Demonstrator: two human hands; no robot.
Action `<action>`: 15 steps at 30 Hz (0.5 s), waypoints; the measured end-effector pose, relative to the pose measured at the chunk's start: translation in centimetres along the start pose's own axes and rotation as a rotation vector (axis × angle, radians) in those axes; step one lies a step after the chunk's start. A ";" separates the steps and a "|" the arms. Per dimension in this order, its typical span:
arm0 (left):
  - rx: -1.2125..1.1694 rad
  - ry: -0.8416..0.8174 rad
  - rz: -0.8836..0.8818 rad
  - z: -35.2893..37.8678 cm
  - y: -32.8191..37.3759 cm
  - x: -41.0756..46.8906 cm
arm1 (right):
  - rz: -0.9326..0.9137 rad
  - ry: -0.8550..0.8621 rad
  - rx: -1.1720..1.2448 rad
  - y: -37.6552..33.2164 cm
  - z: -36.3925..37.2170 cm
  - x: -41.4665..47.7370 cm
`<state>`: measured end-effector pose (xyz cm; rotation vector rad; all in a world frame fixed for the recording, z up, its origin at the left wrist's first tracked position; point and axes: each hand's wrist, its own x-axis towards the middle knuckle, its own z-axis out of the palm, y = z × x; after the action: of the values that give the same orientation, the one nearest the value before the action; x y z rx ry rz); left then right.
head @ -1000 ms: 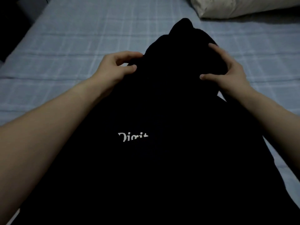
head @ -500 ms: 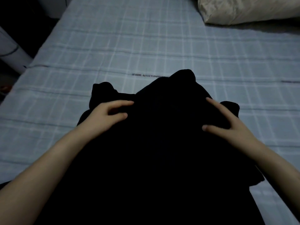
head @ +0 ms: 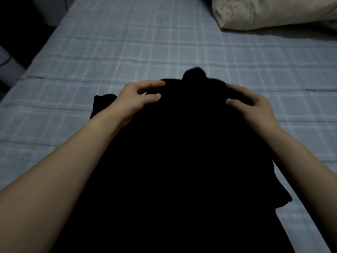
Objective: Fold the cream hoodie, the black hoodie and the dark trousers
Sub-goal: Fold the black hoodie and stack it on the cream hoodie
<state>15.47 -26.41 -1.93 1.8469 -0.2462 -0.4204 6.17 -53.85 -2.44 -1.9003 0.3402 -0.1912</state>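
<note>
Black hoodie (head: 182, 152) lower on bed (head: 145, 42), open room beyond top edge

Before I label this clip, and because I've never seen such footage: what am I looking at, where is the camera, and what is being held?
There is no machine here. These are a person's two bare hands, filmed by one wide-angle camera worn on the head, looking forward and down. The left hand and right hand each have a grip on the far edge of a black hoodie, pinching the cloth between thumb and fingers. Under it is a pale checked bed sheet, with a cream pillow at the far right. The dim light hides the hoodie's folds.
</note>
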 end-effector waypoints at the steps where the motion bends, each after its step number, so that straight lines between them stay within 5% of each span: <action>1: -0.059 0.011 0.034 -0.1 0.6 -1.4 | -0.060 0.009 0.021 -0.9 -0.6 -1.3; 5: -0.288 -0.008 0.091 -0.5 1.7 -8.5 | -0.156 -0.094 0.108 -3.0 -3.0 -8.2; 11: 0.111 -0.166 -0.089 0.1 -3.4 -14.7 | 0.036 -0.391 -0.018 0.5 -3.6 -14.7; 15: 0.129 -0.078 -0.042 0.1 -2.2 -14.4 | -0.015 -0.375 -0.047 0.1 -3.8 -14.6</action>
<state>2.15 -20.41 -1.67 1.9664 -0.2936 -0.5165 -8.73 -52.47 -0.71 -1.9378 0.0766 0.1644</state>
